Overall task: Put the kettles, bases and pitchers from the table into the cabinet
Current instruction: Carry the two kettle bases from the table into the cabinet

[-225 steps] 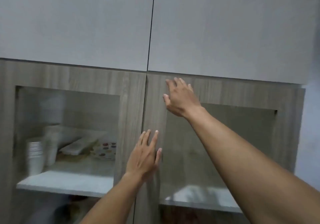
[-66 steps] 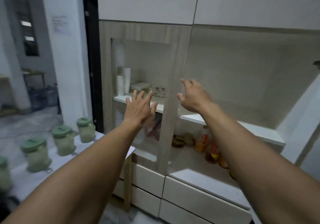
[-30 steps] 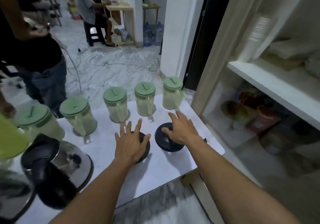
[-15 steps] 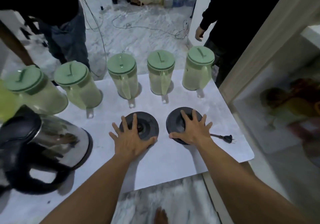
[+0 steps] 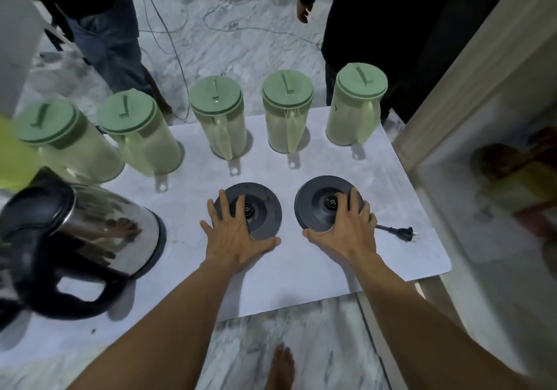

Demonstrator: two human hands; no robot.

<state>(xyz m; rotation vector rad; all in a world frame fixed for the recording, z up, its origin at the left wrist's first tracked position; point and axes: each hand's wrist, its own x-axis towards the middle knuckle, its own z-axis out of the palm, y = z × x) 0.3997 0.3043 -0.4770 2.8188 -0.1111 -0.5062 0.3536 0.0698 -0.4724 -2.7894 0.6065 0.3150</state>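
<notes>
While nothing is stored yet, both hands begin with the bases.
Left hand (image 5: 238,239) and right hand (image 5: 346,230) lie spread on the left base (image 5: 259,208) and right base (image 5: 316,205), not closed; pitchers (image 5: 287,112) and kettle (image 5: 90,230) wait on the table (image 5: 301,269).

Both hands, left (image 5: 233,237) and right (image 5: 346,231), lie flat, fingers spread.

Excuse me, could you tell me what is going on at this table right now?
A person is clearing the white table into a cabinet. Their left hand lies spread on one black kettle base, their right hand on the other base; neither is lifted yet. Five green-lidded pitchers stand in a row behind, and a steel kettle waits at the left.
</notes>
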